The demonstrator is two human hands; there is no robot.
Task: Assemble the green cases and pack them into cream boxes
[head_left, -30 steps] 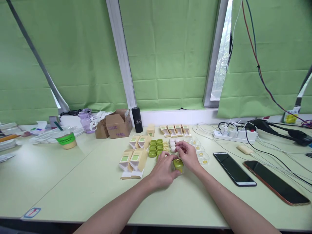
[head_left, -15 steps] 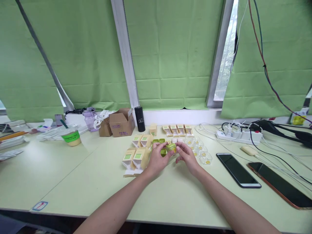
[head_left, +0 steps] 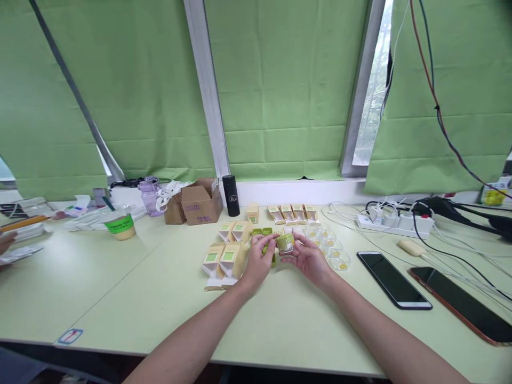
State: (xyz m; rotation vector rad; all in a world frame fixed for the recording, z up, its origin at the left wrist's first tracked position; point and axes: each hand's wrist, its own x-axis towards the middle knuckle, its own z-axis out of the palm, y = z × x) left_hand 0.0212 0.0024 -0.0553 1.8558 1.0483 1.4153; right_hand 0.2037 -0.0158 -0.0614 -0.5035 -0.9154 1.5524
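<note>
Since I'm on the far end w/ only the head cam, I'm going for slow & light on this one. The small green container [head_left: 285, 244] is between both hands, looks lifted off the table [head_left: 280, 330], near the green pieces [head_left: 256, 231], green up top w/ a paler, clearer part below. L hand [head_left: 259, 260] is pinching its left side btwn thumb & fingers; R hand [head_left: 313, 261] has it pinched from the right, some fingers curled lower, tho idk exactly how much of the base they touch. IMO the trick is even pressure from both sides, bc the clear part is prob thin plastic & a hard squeeze could flex it. I'd hold it level, let one hand steady & the other do any turning or pressing so they don't fight ea other. Fingertips on the sides pls, not over the line where green meets clear, else you can't check if it's sitting flush (I can't tell from here). Also watch the wrists: cream cartons [head_left: 237, 257] are near the L hand & the clear cups [head_left: 339, 260] just beside the R hand, so a sloppy swing could knock stuff over. Phone [head_left: 394, 280] is well apart, nbd.
</note>
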